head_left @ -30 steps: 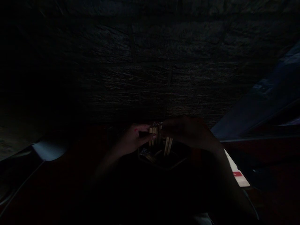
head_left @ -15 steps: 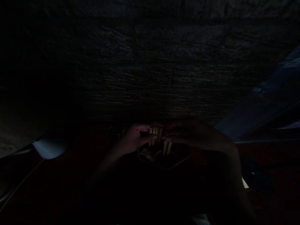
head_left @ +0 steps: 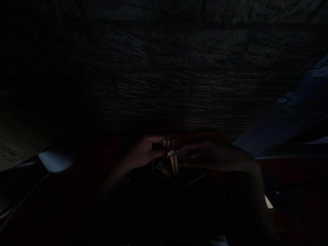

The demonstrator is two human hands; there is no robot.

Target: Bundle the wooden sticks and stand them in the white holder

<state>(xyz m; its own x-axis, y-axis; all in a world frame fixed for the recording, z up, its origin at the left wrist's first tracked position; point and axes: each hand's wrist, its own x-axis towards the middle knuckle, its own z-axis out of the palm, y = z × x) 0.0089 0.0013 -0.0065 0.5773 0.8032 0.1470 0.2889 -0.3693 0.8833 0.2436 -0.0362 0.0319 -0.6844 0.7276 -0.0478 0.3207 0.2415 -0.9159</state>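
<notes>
The scene is very dark. My left hand (head_left: 145,152) is closed around a bundle of thin, pale brown sticks (head_left: 168,142) in clear shiny wrapping. Below it, a second wrapped bundle of sticks (head_left: 174,164) stands slightly tilted inside a dark, angular-rimmed container (head_left: 196,179). My right hand (head_left: 205,152) reaches in from the right, its fingertips at that bundle's right side; whether they grip it is lost in the dark. Another wrapped bundle (head_left: 163,168) leans at the container's left side.
A rough block-patterned wall (head_left: 166,85) rises behind a dark reddish surface (head_left: 97,153). At left are a pale rounded object (head_left: 57,160) and a thin cord (head_left: 25,196). A bluish panel (head_left: 271,119) slants along the right.
The bundle at my right hand has shifted left within the container, and its shiny top now shows. My right fingers are spread more apart. My left hand stays nearly where it was.
</notes>
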